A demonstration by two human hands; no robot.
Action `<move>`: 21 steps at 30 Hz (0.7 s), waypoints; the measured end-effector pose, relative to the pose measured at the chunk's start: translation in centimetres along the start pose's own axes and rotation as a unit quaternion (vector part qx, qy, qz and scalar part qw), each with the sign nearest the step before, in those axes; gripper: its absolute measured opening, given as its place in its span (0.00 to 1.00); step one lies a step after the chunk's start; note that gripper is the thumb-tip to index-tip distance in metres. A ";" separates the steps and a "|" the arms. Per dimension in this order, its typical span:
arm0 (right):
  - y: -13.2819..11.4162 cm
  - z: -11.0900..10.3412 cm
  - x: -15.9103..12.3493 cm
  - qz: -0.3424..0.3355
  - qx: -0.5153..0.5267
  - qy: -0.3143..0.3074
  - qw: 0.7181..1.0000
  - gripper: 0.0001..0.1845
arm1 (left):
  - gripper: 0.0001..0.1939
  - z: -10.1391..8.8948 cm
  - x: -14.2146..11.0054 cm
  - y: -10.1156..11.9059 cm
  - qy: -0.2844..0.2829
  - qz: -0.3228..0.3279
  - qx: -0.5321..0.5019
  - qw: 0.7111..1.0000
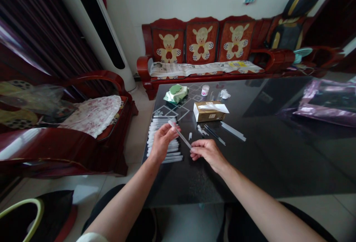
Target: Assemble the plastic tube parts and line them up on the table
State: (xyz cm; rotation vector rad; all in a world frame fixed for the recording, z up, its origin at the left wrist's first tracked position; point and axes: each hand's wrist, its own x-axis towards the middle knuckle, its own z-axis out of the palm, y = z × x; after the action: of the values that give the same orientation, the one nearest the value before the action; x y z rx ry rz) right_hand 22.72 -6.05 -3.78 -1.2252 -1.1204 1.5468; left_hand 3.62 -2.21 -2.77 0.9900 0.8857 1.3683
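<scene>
Indoors, a black table is stretching across the room, w/ a red wooden sofa lining the wall behind & a matching armchair standing off to the L. A shiny purple bag is lying nr the table's R end. Along the L edge, a row of white tubes is lying side by side, partly hidden by a hand. Mid-table, a tissue box is sitting w/ a sheet poking out; a green wipes pack is resting behind it, to the L. The wearer's L hand is pinching the upper end of a pale tube btwn thumb & fingers; the R hand is pinching its lower end. That tube is slanting btwn the hands, just R of the row. Beyond, two loose tubes are lying nr some thin dark rods. Farther back, a small jar is standing nr a crumpled tissue. Short white caps are clustering before the box, w/ one similar bit lying to their L.
</scene>
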 end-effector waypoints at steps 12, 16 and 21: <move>0.8 2.0 0.8 -0.218 -0.483 -0.030 0.847 0.08 | 0.23 -5.0 2.1 2.1 0.171 0.193 0.167 0.952; 1.1 3.1 1.3 -0.226 -0.558 -0.044 0.797 0.10 | 0.20 -4.4 2.1 1.3 0.155 0.189 0.163 0.956; 1.7 3.7 1.8 -0.208 -0.595 -0.054 0.775 0.11 | 0.18 -4.0 2.0 0.8 0.129 0.180 0.184 0.958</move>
State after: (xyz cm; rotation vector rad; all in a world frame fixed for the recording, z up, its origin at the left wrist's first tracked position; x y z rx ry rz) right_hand 18.61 -5.28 -5.42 -1.4569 -2.4216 0.4365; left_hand -0.32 -0.07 -3.29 1.3252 1.2301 1.7050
